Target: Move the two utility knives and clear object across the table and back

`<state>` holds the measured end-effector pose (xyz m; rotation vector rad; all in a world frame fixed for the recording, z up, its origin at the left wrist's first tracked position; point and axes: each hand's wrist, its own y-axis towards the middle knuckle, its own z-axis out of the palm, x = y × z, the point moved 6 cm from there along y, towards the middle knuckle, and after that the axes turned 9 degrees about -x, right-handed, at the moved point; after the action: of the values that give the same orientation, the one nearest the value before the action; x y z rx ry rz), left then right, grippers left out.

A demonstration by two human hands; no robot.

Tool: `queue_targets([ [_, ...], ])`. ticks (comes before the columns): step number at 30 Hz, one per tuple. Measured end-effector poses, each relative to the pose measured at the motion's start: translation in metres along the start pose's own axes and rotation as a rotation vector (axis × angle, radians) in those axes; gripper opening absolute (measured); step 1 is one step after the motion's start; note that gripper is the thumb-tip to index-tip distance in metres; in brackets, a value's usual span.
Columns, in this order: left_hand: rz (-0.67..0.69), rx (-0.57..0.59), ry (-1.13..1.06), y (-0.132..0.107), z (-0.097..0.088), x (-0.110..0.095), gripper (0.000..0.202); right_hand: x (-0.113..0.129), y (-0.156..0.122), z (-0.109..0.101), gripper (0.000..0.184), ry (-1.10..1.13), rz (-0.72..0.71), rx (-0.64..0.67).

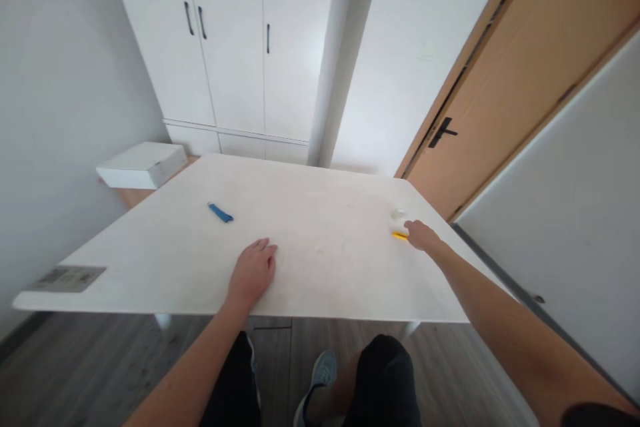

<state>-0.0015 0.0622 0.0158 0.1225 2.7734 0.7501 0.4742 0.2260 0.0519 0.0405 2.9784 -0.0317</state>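
My left hand (254, 271) rests palm down on the white table (310, 213), close to its front edge, with the fingers stretched out and nothing held. On the right side of the table, my right hand (423, 235) is closed around one end of a slim yellow object (399, 235), perhaps a utility knife. Its far end pokes out to the left of my fingers; the rest is hidden. Just beyond the fingertips lies a small, pale, see-through object (398, 214), too faint to name. A blue strip-like tool (220, 212) lies apart, beyond my left hand.
A printed grey label (70, 278) is on the table's front left corner. Past the left edge sits a white box (143, 165) on a wooden surface. White cupboards (230, 67) stand behind the table, and a wooden door (500, 80) is at the right.
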Motion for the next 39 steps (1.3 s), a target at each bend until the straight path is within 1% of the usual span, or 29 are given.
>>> queue_targets([
  [1, -0.002, 0.013, -0.004, 0.0, -0.001, -0.001, 0.037, 0.027, 0.005, -0.007, 0.037, 0.026, -0.064, -0.012],
  [2, -0.012, 0.024, -0.008, 0.0, -0.001, -0.002, 0.036, 0.061, 0.009, -0.015, 0.034, 0.059, -0.143, -0.029],
  [3, -0.025, 0.031, -0.018, 0.0, -0.002, -0.002, 0.035, 0.099, 0.011, -0.025, 0.032, 0.098, -0.232, -0.051],
  [5, -0.05, 0.04, -0.048, 0.0, -0.002, -0.001, 0.034, 0.187, 0.006, -0.046, 0.031, 0.184, -0.408, -0.098],
  [7, -0.072, 0.04, -0.085, 0.0, -0.003, 0.0, 0.033, 0.28, -0.008, -0.065, 0.029, 0.259, -0.558, -0.13],
  [9, -0.086, 0.03, -0.124, 0.0, -0.003, 0.001, 0.034, 0.369, -0.027, -0.081, 0.028, 0.293, -0.666, -0.143],
  [10, -0.09, 0.023, -0.145, -0.001, -0.003, 0.001, 0.033, 0.409, -0.036, -0.086, 0.027, 0.308, -0.712, -0.137],
  [12, -0.099, 0.001, -0.195, -0.002, -0.002, 0.002, 0.031, 0.477, -0.048, -0.091, 0.027, 0.36, -0.72, -0.094],
  [13, -0.102, -0.016, -0.231, -0.002, -0.002, 0.003, 0.03, 0.503, -0.051, -0.091, 0.03, 0.379, -0.692, -0.068],
  [15, -0.112, -0.071, -0.319, -0.002, -0.003, 0.004, 0.03, 0.542, -0.054, -0.089, 0.039, 0.405, -0.62, -0.049],
  [17, -0.122, -0.133, -0.387, -0.003, -0.006, 0.006, 0.032, 0.565, -0.054, -0.086, 0.043, 0.405, -0.567, -0.066],
  [19, -0.13, -0.164, -0.408, -0.003, -0.008, 0.007, 0.034, 0.577, -0.052, -0.082, 0.039, 0.403, -0.538, -0.075],
  [22, -0.133, -0.158, -0.41, -0.002, -0.008, 0.007, 0.032, 0.579, -0.045, -0.078, 0.027, 0.444, -0.509, -0.044],
  [24, -0.135, -0.135, -0.388, -0.002, -0.007, 0.006, 0.031, 0.572, -0.041, -0.078, 0.023, 0.566, -0.515, -0.007],
  [26, -0.136, -0.099, -0.322, -0.001, -0.005, 0.006, 0.031, 0.553, -0.038, -0.077, 0.022, 0.805, -0.492, 0.103],
  [28, -0.128, -0.052, -0.243, -0.001, -0.003, 0.005, 0.03, 0.521, -0.039, -0.07, 0.021, 1.104, -0.377, 0.298],
  [30, -0.111, -0.008, -0.187, -0.002, -0.001, 0.005, 0.032, 0.474, -0.044, -0.058, 0.015, 1.38, -0.201, 0.489],
  [31, -0.102, 0.011, -0.166, -0.002, -0.001, 0.004, 0.033, 0.447, -0.049, -0.053, 0.012, 1.495, -0.13, 0.558],
  [32, -0.091, 0.025, -0.145, -0.002, 0.0, 0.004, 0.035, 0.417, -0.055, -0.048, 0.01, 1.589, -0.084, 0.607],
  [34, -0.075, 0.032, -0.101, -0.003, 0.001, 0.005, 0.037, 0.351, -0.068, -0.041, 0.016, 1.707, -0.05, 0.64],
  [36, -0.045, 0.031, -0.068, -0.002, 0.003, 0.006, 0.038, 0.278, -0.08, -0.032, 0.028, 1.697, -0.031, 0.589],
  [37, -0.026, 0.029, -0.051, -0.002, 0.004, 0.005, 0.039, 0.239, -0.085, -0.026, 0.033, 1.645, -0.003, 0.53],
  [39, 0.016, 0.027, -0.017, -0.001, 0.005, 0.005, 0.041, 0.159, -0.091, -0.015, 0.036, 1.475, 0.093, 0.363],
])
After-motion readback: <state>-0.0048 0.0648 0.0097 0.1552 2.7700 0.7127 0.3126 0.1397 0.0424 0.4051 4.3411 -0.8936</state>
